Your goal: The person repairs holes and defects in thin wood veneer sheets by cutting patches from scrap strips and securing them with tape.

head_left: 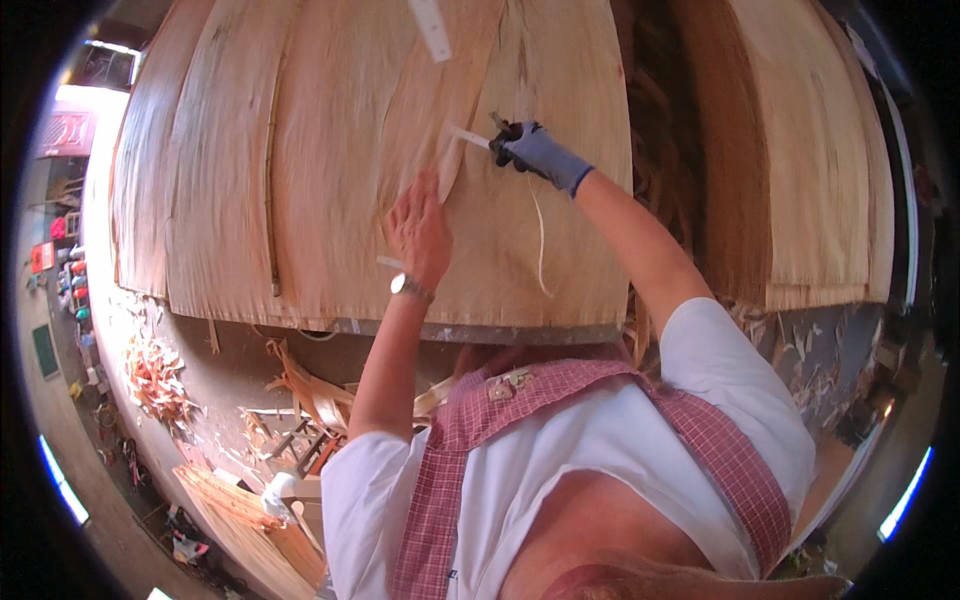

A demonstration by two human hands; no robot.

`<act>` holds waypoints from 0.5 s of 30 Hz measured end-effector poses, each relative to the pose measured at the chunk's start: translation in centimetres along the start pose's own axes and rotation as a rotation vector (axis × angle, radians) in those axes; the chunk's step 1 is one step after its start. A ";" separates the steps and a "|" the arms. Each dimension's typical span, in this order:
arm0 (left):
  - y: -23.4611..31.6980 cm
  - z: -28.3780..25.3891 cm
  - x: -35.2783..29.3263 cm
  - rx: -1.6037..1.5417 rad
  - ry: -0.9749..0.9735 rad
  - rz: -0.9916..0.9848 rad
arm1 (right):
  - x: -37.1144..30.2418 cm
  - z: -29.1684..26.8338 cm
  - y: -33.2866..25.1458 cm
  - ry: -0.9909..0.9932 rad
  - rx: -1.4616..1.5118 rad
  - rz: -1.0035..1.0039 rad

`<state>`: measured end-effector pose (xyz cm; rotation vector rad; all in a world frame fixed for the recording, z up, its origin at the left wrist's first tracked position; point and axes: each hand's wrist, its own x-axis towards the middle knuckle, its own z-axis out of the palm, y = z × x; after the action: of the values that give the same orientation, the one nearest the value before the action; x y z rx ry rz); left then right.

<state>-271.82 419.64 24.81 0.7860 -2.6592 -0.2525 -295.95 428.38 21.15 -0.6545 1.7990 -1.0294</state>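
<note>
White shirt [370, 485] and checked apron [436, 500] come nearest, bent toward the near edge of the surface [560, 334], whose grey rim shows just under a spread of pale wood sheets [335, 200]. Reaching in over that edge, the left hand [420, 228] wears a watch [400, 284] and lies on or just above the sheets, its grip slack, fingers straight and side by side; a small pale tab [390, 262] sticks out beside the wrist. Farther from the near edge and to the right, the right hand [540, 152], in a blue-grey glove with dark fingertips, has its grip clamped on a white strip [470, 138] that points left over the sheets; a small dark piece above the fingers is too blurred to name. From under the glove a thin cord [541, 240] curves toward the near edge. Left of both hands, a slim rod [272, 180] runs from near that edge toward the far side. Beyond the right hand, across a dark gap, lies another pile [820, 180] of sheets. At the far side, a second strip [430, 28] shows above the sheets. Lower down, past the near edge, shavings [155, 380] heap on the floor [212, 408].
</note>
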 end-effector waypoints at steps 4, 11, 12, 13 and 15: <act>2.8 4.8 5.2 0.042 -0.042 0.051 | 1.4 0.5 0.3 -0.033 0.093 0.009; 5.3 6.8 6.1 0.242 -0.116 -0.058 | 3.2 -2.7 1.4 -0.109 -0.506 -0.338; 5.6 6.8 6.4 0.235 -0.137 -0.067 | 3.3 -4.1 1.7 -0.065 -0.573 -0.391; 5.8 6.7 6.5 0.229 -0.157 -0.076 | 3.5 -5.4 2.0 -0.021 -0.638 -0.446; 6.1 6.5 6.5 0.231 -0.160 -0.108 | 3.6 -8.6 0.7 -0.169 -0.436 -0.391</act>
<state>-282.41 421.52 22.28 1.0223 -2.8347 -0.0358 -305.25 429.11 20.74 -1.3621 1.7960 -0.7967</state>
